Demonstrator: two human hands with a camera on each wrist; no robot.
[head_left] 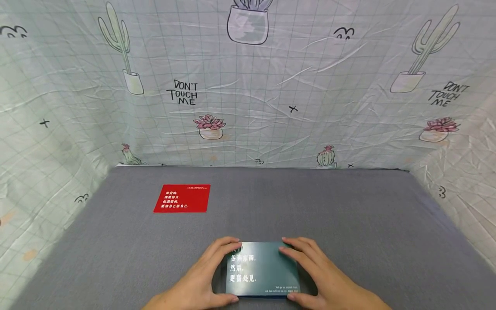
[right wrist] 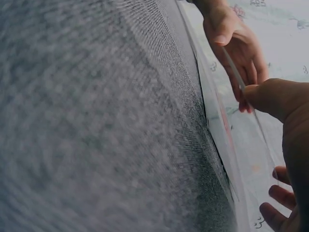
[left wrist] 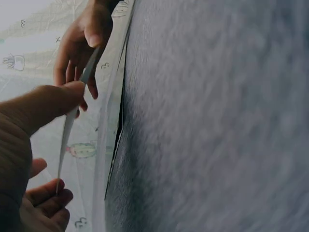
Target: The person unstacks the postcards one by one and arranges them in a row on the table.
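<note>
A teal card (head_left: pixel 267 269) with white writing is held by both hands near the front of the grey surface. The left hand (head_left: pixel 205 275) pinches its left side, thumb at the near edge and fingers at the far edge. On its right side the right hand (head_left: pixel 321 275) grips it the same way. Both wrist views show the card edge-on, as a thin strip (left wrist: pixel 67 130) in the left one and a thin strip (right wrist: pixel 263 130) in the right one, raised off the surface.
A red card (head_left: pixel 183 199) with white writing lies flat on the grey surface (head_left: pixel 310 202), towards the back left. Pale cloth (head_left: pixel 248 94) printed with cacti and words hangs behind and along both sides.
</note>
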